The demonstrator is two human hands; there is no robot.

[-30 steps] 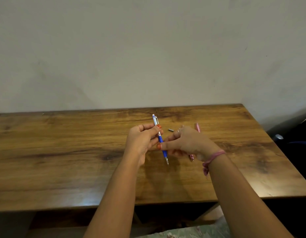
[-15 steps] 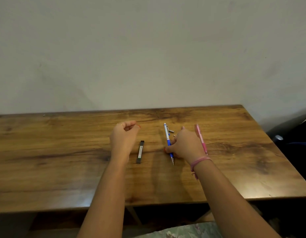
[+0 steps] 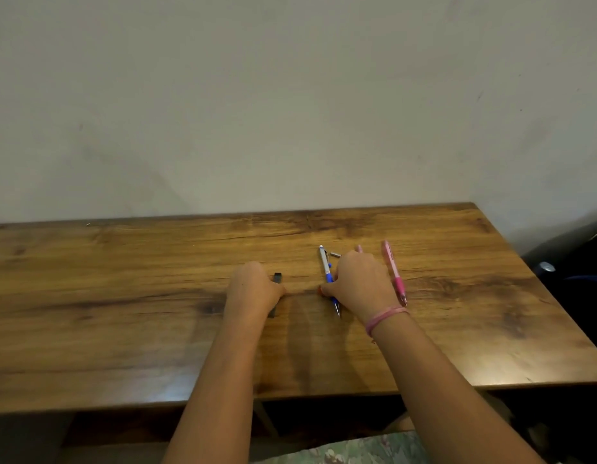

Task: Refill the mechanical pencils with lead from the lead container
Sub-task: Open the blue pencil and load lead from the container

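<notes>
My left hand lies knuckles-up over the dark lead container on the wooden table. Its thumb is against the container, whose ends show above and below the hand. A blue and white mechanical pencil lies flat on the table with its tip toward me. My right hand covers its lower half, thumb across the blue grip and fingers hidden. A pink mechanical pencil lies just right of that hand. The tip of another pink pencil sticks out beyond the knuckles.
A small metal cap lies beside the blue pencil's top end. A pink band circles my right wrist. The table backs onto a plain wall, with dark objects off its right edge.
The blue pencil went from both hands, held above the table, down onto the table. My left hand let go, swung left and dropped onto the lead container.
</notes>
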